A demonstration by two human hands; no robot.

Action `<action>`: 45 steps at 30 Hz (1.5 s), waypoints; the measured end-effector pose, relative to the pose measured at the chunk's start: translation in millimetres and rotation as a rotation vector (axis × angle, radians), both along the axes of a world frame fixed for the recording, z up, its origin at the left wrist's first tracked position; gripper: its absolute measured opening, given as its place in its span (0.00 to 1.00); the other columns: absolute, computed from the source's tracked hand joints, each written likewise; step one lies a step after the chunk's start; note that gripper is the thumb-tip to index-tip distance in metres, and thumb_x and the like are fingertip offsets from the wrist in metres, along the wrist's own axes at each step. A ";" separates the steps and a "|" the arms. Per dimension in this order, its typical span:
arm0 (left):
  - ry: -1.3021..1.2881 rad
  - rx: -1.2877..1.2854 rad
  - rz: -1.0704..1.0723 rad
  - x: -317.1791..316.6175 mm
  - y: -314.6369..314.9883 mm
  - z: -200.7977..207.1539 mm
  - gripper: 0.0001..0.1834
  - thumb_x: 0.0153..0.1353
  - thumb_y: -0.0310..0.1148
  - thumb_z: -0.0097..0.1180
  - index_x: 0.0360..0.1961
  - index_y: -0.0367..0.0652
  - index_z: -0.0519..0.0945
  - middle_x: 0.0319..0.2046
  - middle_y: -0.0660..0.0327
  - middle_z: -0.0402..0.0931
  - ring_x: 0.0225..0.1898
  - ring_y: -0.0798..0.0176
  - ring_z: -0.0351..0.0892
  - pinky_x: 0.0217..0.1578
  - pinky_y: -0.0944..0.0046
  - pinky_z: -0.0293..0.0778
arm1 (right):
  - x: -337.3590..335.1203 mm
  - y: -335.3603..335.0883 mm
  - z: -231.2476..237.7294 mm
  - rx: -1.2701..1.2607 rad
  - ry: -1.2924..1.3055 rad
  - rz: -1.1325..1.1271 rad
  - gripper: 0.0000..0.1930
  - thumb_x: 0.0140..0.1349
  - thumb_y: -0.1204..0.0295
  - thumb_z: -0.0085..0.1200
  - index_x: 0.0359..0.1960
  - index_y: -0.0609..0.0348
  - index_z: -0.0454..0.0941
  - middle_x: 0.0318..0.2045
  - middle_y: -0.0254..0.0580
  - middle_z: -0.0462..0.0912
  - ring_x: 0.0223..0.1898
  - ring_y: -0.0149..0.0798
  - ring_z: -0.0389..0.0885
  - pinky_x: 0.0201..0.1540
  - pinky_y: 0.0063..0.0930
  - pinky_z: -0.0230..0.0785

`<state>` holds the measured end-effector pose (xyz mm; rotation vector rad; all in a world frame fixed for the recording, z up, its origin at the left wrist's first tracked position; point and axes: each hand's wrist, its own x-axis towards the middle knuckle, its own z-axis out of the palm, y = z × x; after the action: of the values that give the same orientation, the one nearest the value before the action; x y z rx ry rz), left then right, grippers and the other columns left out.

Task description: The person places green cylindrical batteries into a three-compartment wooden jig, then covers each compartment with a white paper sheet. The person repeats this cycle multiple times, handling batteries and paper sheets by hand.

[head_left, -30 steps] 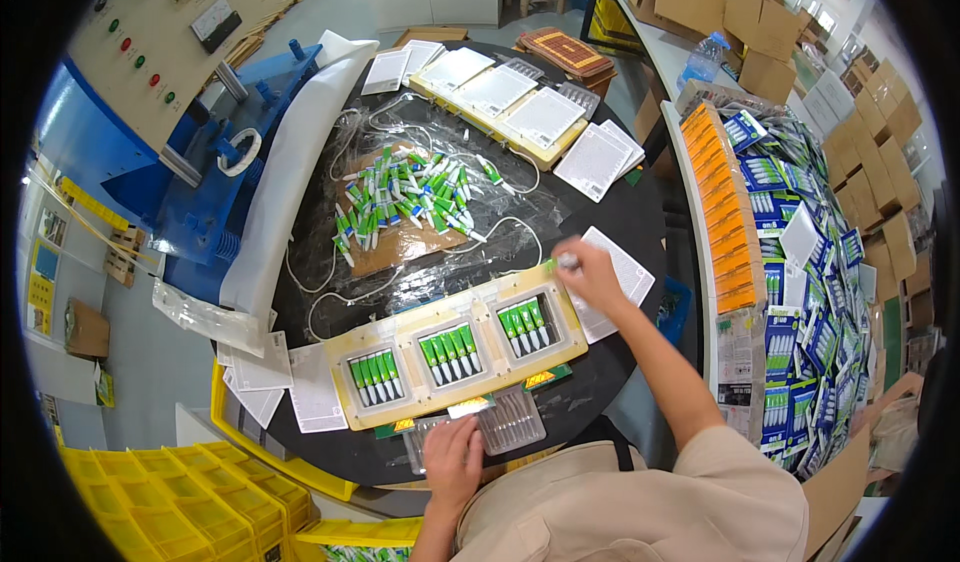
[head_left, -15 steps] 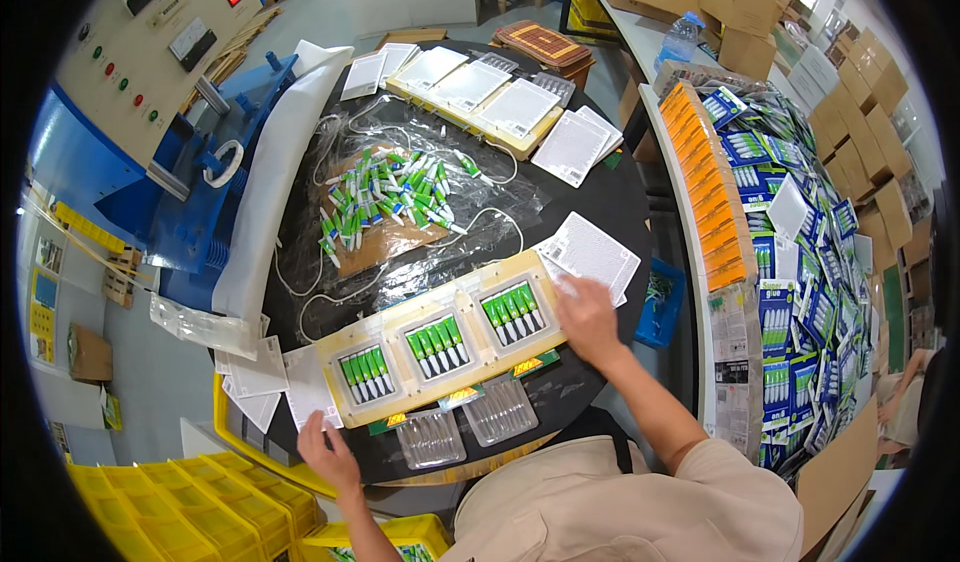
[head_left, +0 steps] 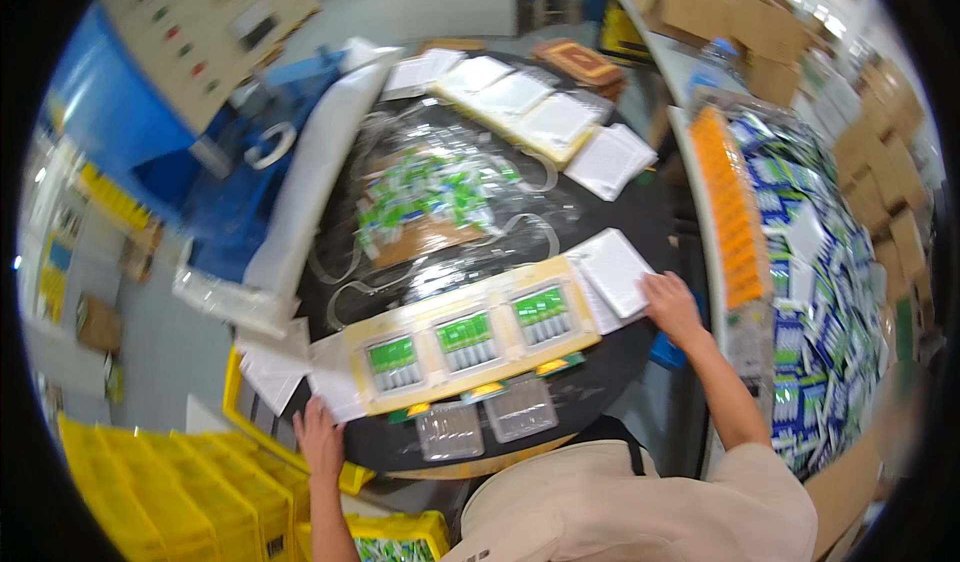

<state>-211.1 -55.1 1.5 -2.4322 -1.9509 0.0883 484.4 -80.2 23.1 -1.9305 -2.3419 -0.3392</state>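
Note:
At the right of the round black table, my right hand [head_left: 674, 308] has its fingers closed on the edge of a white card [head_left: 612, 271], the upper one of a small pile. My left hand [head_left: 319, 436], fingers stretched out, touches the lower corner of another white card [head_left: 336, 380] at the table's left edge. Between them lies a cream tray [head_left: 409, 399] with three windows. Each window holds several green-and-white glue tubes [head_left: 465, 340] side by side. Below the tray, two clear plastic blister shells [head_left: 449, 432] lie next to small green-and-yellow tabs. Motion blurs the picture.
Loose tubes [head_left: 425, 194] lie heaped on plastic film mid-table. A second tray [head_left: 505, 109] bearing white cards stands beyond. To the left is a blue machine [head_left: 150, 112]; yellow crates [head_left: 170, 482] sit lower left. Packed blister cards [head_left: 800, 332] pile up at right behind orange strips [head_left: 728, 207].
My right hand has moved from the tray's right end onto the white cards. My left hand has come up to the card at the left. The whole view has shifted.

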 end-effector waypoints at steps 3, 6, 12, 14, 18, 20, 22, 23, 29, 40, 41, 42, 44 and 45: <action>-0.136 0.119 -0.096 9.5 -1.7 6.3 0.40 0.57 0.54 0.68 0.61 0.34 0.73 0.72 0.45 0.61 0.74 0.45 0.59 0.73 0.36 0.49 | -41.1 1.9 37.3 0.344 0.277 -0.042 0.19 0.59 0.83 0.54 0.54 0.65 0.80 0.55 0.56 0.83 0.56 0.58 0.82 0.62 0.50 0.74; -0.165 -0.080 -0.166 17.3 -2.6 -0.4 0.56 0.55 0.63 0.66 0.74 0.36 0.60 0.76 0.44 0.54 0.77 0.43 0.51 0.74 0.36 0.48 | -107.3 -0.2 59.9 0.380 0.428 0.073 0.23 0.58 0.85 0.54 0.57 0.66 0.79 0.55 0.58 0.83 0.56 0.57 0.83 0.59 0.45 0.77; -0.050 0.113 -0.168 12.1 -9.4 -37.8 0.31 0.66 0.42 0.59 0.65 0.32 0.71 0.68 0.44 0.69 0.68 0.44 0.69 0.66 0.49 0.67 | -213.0 -9.6 32.7 0.240 0.363 0.257 0.21 0.63 0.75 0.51 0.58 0.64 0.80 0.58 0.48 0.83 0.59 0.45 0.82 0.62 0.40 0.72; 0.105 0.164 -0.241 13.5 -9.6 -47.9 0.29 0.67 0.40 0.58 0.64 0.31 0.72 0.67 0.42 0.69 0.67 0.44 0.71 0.65 0.50 0.69 | -235.4 -14.2 13.3 0.211 0.268 0.303 0.21 0.62 0.75 0.52 0.57 0.65 0.80 0.59 0.50 0.81 0.60 0.47 0.80 0.62 0.42 0.71; 0.139 0.192 -0.276 13.8 -5.4 -32.7 0.23 0.67 0.30 0.52 0.61 0.30 0.74 0.61 0.41 0.74 0.62 0.43 0.76 0.62 0.52 0.73 | -268.5 -18.8 -12.2 0.137 0.130 0.243 0.23 0.61 0.71 0.51 0.58 0.67 0.79 0.61 0.51 0.80 0.62 0.46 0.78 0.63 0.41 0.69; -0.015 0.287 -0.257 17.2 -8.9 -9.1 0.21 0.66 0.25 0.50 0.60 0.31 0.75 0.58 0.42 0.77 0.60 0.42 0.77 0.61 0.51 0.74 | -279.3 -15.6 -16.9 0.102 0.110 0.250 0.23 0.61 0.71 0.52 0.58 0.68 0.78 0.62 0.52 0.79 0.61 0.47 0.78 0.62 0.41 0.69; -0.185 0.424 -0.167 29.8 -27.3 16.6 0.22 0.64 0.19 0.48 0.60 0.31 0.75 0.58 0.43 0.78 0.59 0.40 0.79 0.62 0.48 0.74 | -286.2 -12.0 -17.6 0.107 0.048 0.282 0.23 0.60 0.71 0.52 0.57 0.69 0.78 0.62 0.55 0.78 0.59 0.48 0.78 0.62 0.42 0.70; -0.245 0.475 -0.112 37.8 -38.2 28.8 0.23 0.64 0.17 0.48 0.61 0.30 0.75 0.59 0.43 0.78 0.60 0.40 0.79 0.63 0.47 0.73 | -287.6 -10.3 -16.9 0.086 0.053 0.275 0.23 0.60 0.71 0.51 0.57 0.70 0.78 0.63 0.55 0.77 0.59 0.47 0.78 0.62 0.42 0.70; -0.360 0.505 -0.244 133.6 -56.1 38.7 0.23 0.64 0.19 0.49 0.61 0.30 0.76 0.62 0.42 0.75 0.65 0.43 0.75 0.67 0.43 0.69 | -274.4 -10.5 -5.1 -0.049 0.298 0.332 0.27 0.58 0.72 0.56 0.61 0.68 0.75 0.63 0.58 0.77 0.62 0.53 0.77 0.66 0.45 0.68; -0.265 0.184 -0.387 143.4 -23.5 -10.6 0.27 0.67 0.31 0.53 0.67 0.37 0.71 0.70 0.46 0.66 0.72 0.45 0.64 0.72 0.44 0.59 | -86.2 -8.9 6.4 -0.320 -0.042 -0.311 0.41 0.52 0.80 0.62 0.72 0.58 0.63 0.73 0.58 0.61 0.75 0.54 0.59 0.74 0.55 0.55; -0.251 0.158 -0.375 145.4 -23.3 -11.2 0.27 0.68 0.33 0.54 0.67 0.37 0.71 0.70 0.47 0.66 0.72 0.45 0.64 0.72 0.43 0.59 | -77.7 -11.4 -3.4 -0.312 -0.027 -0.236 0.42 0.52 0.80 0.62 0.72 0.58 0.63 0.73 0.58 0.61 0.75 0.54 0.59 0.74 0.54 0.55; -0.143 0.171 -0.376 146.7 -21.6 -10.7 0.29 0.69 0.39 0.56 0.68 0.37 0.70 0.71 0.47 0.65 0.73 0.46 0.63 0.71 0.41 0.58 | -70.0 -13.6 -12.7 -0.325 -0.031 -0.186 0.42 0.51 0.80 0.62 0.72 0.58 0.63 0.73 0.58 0.61 0.75 0.53 0.59 0.75 0.54 0.54; -0.177 0.115 -0.340 150.0 -22.5 -6.9 0.31 0.69 0.41 0.57 0.69 0.37 0.69 0.72 0.47 0.64 0.74 0.47 0.61 0.72 0.41 0.57 | -60.6 -16.3 -30.7 -0.250 -0.035 -0.097 0.36 0.57 0.78 0.59 0.71 0.58 0.65 0.72 0.57 0.63 0.73 0.52 0.63 0.75 0.53 0.54; -0.203 0.107 -0.323 151.1 -24.6 -3.6 0.31 0.69 0.41 0.57 0.69 0.37 0.69 0.72 0.47 0.63 0.74 0.47 0.60 0.72 0.41 0.56 | -55.9 -17.8 -37.0 -0.218 -0.056 -0.092 0.33 0.59 0.77 0.57 0.70 0.59 0.66 0.71 0.57 0.66 0.72 0.52 0.65 0.74 0.52 0.56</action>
<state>-60.1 -79.7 -2.1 -2.7349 -1.5470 -0.2709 428.5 -98.1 -13.8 -2.1561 -2.4202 -0.1504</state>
